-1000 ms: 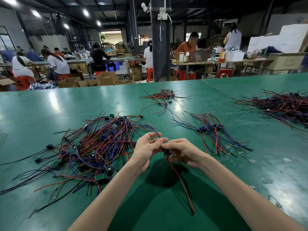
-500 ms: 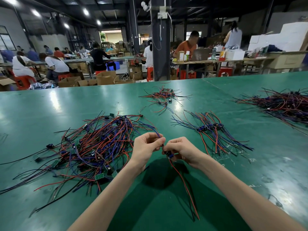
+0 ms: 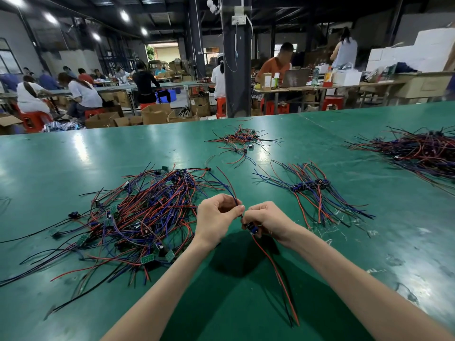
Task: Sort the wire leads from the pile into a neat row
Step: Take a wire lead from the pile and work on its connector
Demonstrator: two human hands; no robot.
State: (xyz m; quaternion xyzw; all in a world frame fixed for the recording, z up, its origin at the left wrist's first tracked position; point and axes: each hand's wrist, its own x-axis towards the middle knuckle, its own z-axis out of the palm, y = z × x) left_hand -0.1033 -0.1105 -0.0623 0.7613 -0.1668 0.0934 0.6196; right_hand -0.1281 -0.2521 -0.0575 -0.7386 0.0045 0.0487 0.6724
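Wire lead, thin red, black and blue strands off a small dark connector, hangs above the glossy green table toward its near edge. The left hand pinches the blue strands; the right hand curls round the connector. The tangled pile lies to the left, the row to the right.

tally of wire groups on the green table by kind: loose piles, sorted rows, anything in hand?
Loose piles: 3 (near-left pile, far-centre pile, far-right pile)
Neat rows: 1 (neat row)
Leads in hand: 1 (held lead, pinched by left hand and right hand)
Total: 5
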